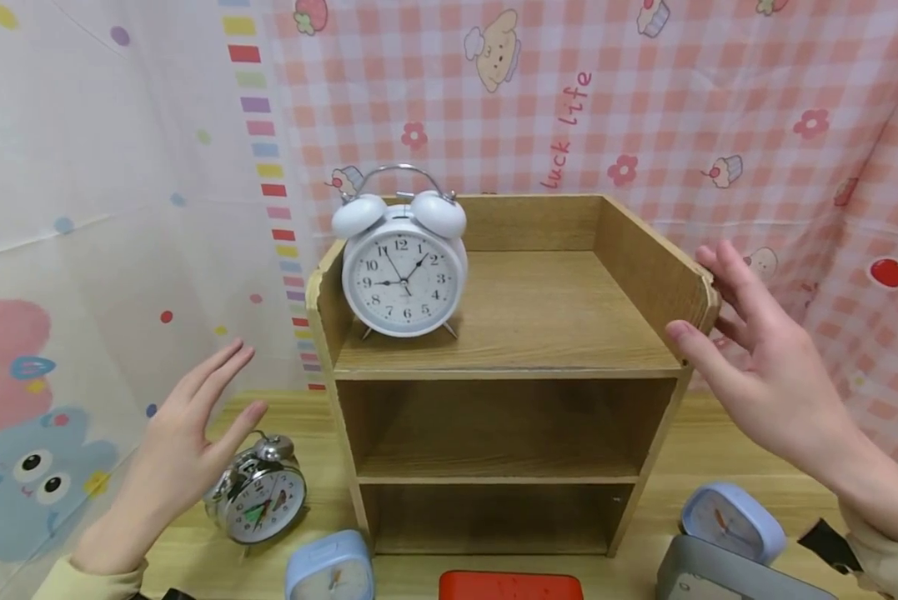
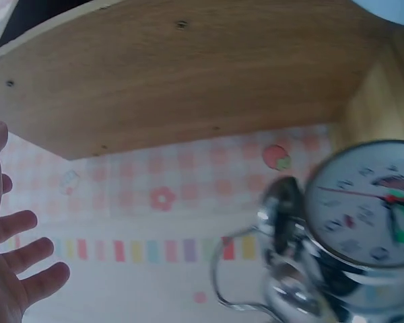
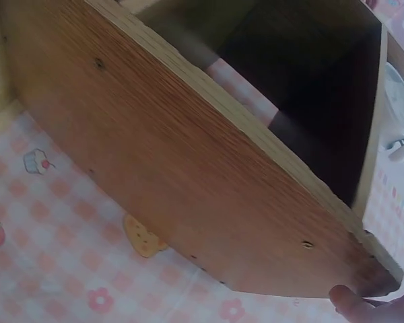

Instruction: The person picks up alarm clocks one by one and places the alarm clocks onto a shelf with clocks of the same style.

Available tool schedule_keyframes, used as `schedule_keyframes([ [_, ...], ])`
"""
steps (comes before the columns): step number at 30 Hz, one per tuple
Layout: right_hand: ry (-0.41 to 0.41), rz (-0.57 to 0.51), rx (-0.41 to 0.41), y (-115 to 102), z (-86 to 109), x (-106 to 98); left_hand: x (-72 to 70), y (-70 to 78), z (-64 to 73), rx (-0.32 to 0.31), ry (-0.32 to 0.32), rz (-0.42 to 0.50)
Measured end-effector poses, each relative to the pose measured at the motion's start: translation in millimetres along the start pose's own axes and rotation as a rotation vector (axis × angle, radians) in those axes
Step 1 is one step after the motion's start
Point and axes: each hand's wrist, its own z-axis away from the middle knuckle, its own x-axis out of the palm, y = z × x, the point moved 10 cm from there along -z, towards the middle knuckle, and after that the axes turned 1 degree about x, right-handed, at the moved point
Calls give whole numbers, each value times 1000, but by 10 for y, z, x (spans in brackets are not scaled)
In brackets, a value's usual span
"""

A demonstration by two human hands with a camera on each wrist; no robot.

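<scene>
A three-level wooden shelf [image 1: 497, 371] stands in the middle of the head view. On its top, at the left, sits a white twin-bell alarm clock [image 1: 405, 279]. My right hand [image 1: 771, 375] is at the shelf's upper right corner, thumb by the front edge and fingers along the outer side; whether it presses there I cannot tell. My left hand [image 1: 182, 437] hovers left of the shelf with fingers spread, holding nothing. Nearest to it is a silver twin-bell alarm clock [image 1: 257, 487], its bells also showing in the left wrist view.
Along the front of the wooden table [image 1: 306, 417] lie a light blue clock [image 1: 328, 567], a red object [image 1: 510, 586], another blue clock [image 1: 732, 521] and a grey one [image 1: 726, 575]. A pink checked cloth [image 1: 689, 92] hangs behind the shelf.
</scene>
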Motion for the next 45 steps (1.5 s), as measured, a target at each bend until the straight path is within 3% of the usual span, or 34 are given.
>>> schedule_keyframes([
  [11,49,-31,23,219,153,63,12,-372,292,-111,-31,24],
  [22,108,-6,-78,98,177,106,86,-675,478,-236,-96,77],
  [28,154,13,-81,109,183,103,123,-780,521,-296,-114,121],
  [38,277,49,-120,84,236,121,206,-988,707,-388,-85,146],
  [45,329,69,-130,70,262,127,416,-1101,843,-414,-209,150],
])
